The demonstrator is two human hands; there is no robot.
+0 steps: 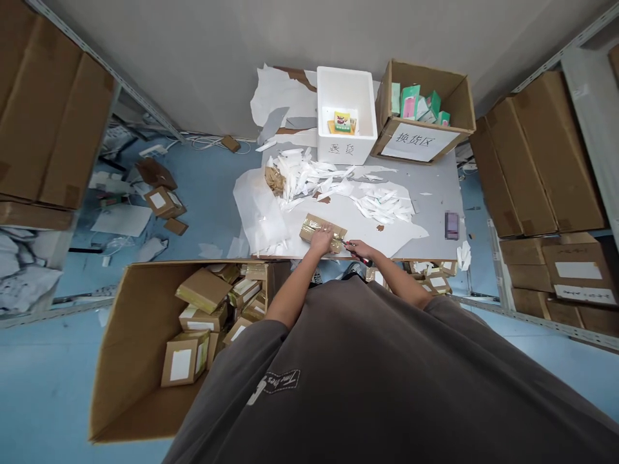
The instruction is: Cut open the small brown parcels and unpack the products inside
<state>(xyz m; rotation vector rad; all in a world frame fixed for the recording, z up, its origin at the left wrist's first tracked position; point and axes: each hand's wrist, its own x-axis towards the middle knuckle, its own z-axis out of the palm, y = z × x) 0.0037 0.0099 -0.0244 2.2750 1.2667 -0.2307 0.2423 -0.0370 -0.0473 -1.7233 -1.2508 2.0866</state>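
Observation:
A small cardboard box (312, 225) wrapped in shiny clear tape lies on the worktable near its front edge. My left hand (323, 238) rests over the box and grips it against the table. In my closed right hand (358, 249) is a utility knife (368, 262) with a red and black handle. Its tip reaches the right end of the box, at the taped side; how deep the blade sits cannot be made out. White paper strips (309, 171) and torn white sheeting (396, 237) lie around the box.
At the table's back stand a white foam bin (341, 149) holding small packets and a carton (420, 143) with green boxes. A phone-like item (451, 225) lies right. A large open carton (140, 335) of parcels stands at lower left. Shelves with cartons (536, 154) flank both sides.

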